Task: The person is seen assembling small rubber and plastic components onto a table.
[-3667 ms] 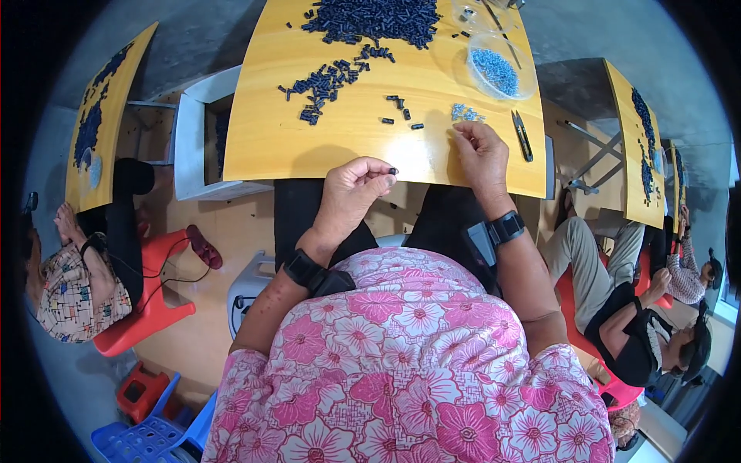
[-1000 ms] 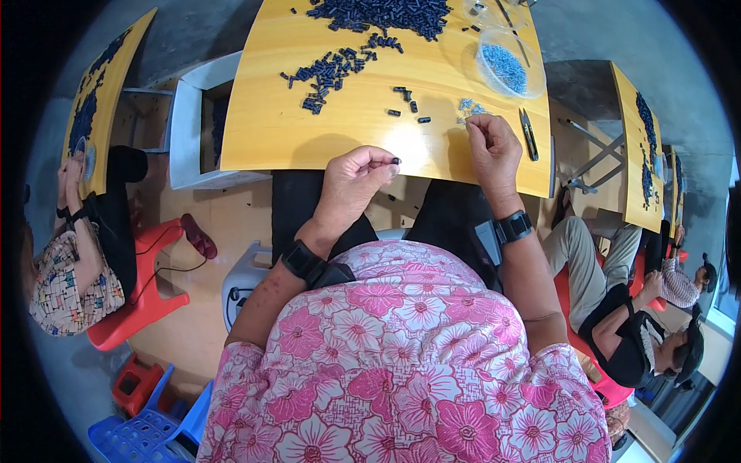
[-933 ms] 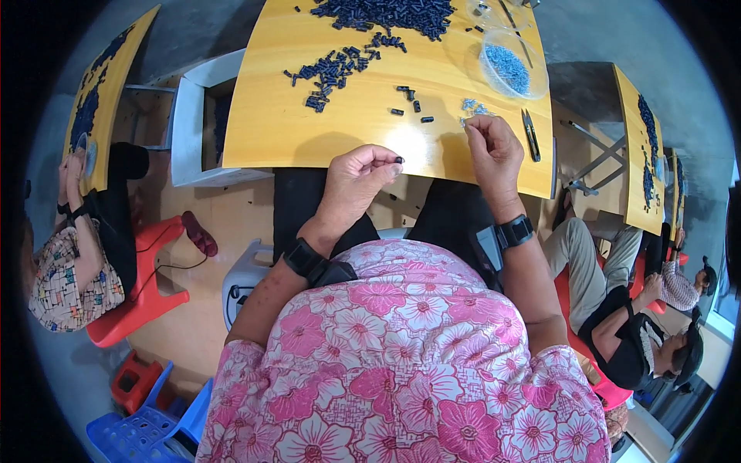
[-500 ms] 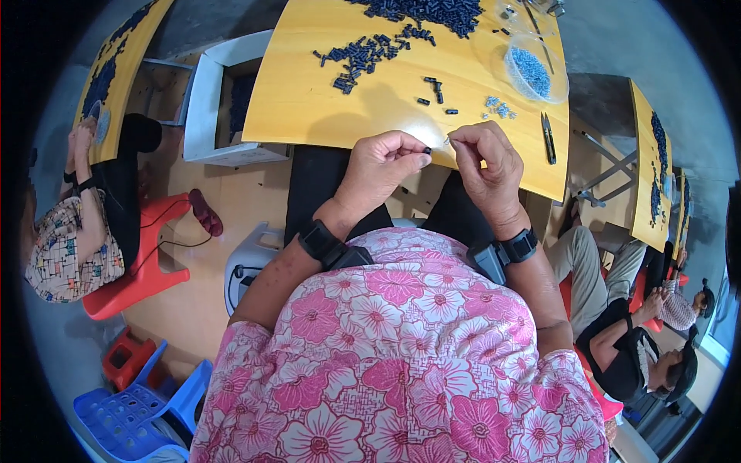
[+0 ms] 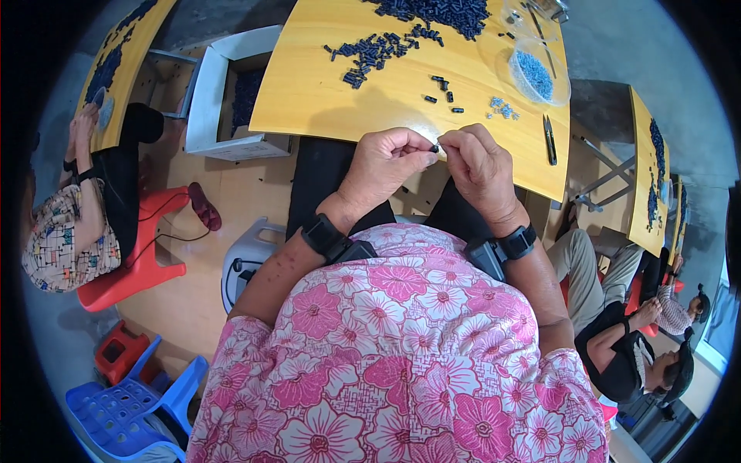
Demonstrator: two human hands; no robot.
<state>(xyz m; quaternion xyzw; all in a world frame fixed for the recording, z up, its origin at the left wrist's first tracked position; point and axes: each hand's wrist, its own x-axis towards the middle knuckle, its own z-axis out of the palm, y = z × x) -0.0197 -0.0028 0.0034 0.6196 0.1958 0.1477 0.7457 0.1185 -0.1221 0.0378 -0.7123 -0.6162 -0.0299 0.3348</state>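
Over the table's near edge, my left hand pinches a small black cylindrical piece between thumb and forefinger. My right hand is closed in a pinch, its fingertips meeting the black piece; whatever they hold is too small to make out. Beyond my hands, several loose black pieces lie on the yellow table. To their right is a small group of clear bluish pieces. A clear bowl holds many more light-blue pieces. Black-handled tweezers or snips lie near the right edge.
A large heap of black pieces covers the table's far side, with a smaller pile before it. An open white box stands left of the table. People sit at tables on both sides. A blue plastic chair stands at lower left.
My right hand has moved left, bringing its fingertips against the black piece in my left hand. The left hand has shifted very slightly right. The view has shifted a little.
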